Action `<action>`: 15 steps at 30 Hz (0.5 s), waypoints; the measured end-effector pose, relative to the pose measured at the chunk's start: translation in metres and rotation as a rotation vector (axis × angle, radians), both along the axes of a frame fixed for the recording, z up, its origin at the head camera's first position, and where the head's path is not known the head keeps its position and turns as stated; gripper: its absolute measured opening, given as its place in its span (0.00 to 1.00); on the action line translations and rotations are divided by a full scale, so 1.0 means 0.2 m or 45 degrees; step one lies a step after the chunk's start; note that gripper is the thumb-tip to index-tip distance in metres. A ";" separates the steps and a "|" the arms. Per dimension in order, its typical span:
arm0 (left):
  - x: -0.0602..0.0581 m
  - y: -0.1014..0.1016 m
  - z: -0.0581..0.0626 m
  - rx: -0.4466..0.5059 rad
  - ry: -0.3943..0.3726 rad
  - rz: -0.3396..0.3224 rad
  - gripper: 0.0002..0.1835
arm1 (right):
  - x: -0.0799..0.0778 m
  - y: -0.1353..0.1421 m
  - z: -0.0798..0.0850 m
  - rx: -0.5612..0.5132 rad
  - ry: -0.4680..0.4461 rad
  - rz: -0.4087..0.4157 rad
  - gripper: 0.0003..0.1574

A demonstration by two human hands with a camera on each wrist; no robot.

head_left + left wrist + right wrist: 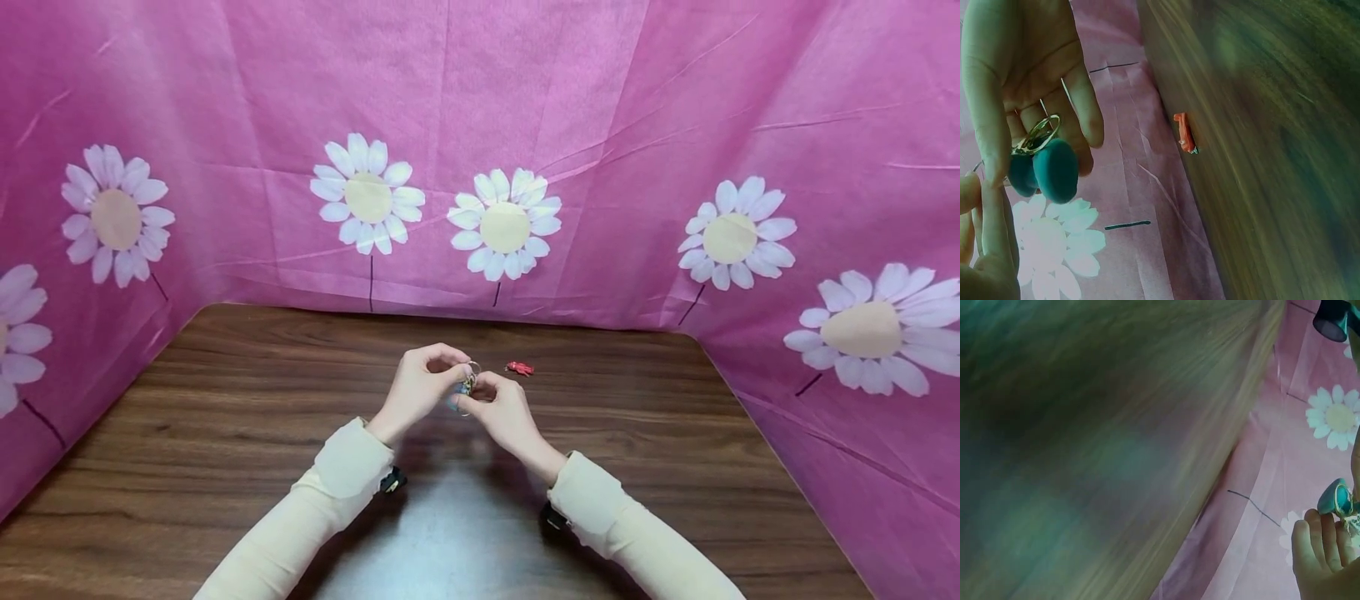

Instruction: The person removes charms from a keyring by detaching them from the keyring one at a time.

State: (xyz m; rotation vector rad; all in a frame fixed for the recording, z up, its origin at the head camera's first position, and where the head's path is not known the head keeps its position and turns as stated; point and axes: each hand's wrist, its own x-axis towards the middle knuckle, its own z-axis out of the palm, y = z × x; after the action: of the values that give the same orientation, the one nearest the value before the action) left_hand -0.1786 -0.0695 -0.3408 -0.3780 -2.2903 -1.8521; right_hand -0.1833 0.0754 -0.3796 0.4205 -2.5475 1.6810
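Note:
Above the table, my left hand (420, 387) pinches a metal key ring (476, 367) between thumb and fingers. Close against it, my right hand (512, 415) pinches the lower part of the same keychain. Two rounded teal charm pieces (1057, 170) hang by gold-coloured rings (1040, 136) in the left wrist view. In the right wrist view a teal piece (1335, 496) shows beside the fingertips. The fingers hide much of the keychain. On the table just beyond my right hand lies a small red figure-like charm (520, 367), apart from both hands.
The brown wood-grain table (262, 400) is bordered at the back and sides by a pink cloth (562, 100) printed with white daisies. Dark wrist devices (392, 480) sit under both cream sleeves.

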 end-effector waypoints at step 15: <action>-0.06 -0.06 -0.11 -0.011 0.009 0.166 0.05 | 0.01 0.07 0.01 -0.152 -0.175 -0.107 0.16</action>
State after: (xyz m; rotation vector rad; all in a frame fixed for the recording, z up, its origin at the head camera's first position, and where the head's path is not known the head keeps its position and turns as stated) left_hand -0.1912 -0.0815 -0.3636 -0.2301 -2.2609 -1.7761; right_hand -0.1816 0.0886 -0.3780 0.1938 -2.4988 1.8791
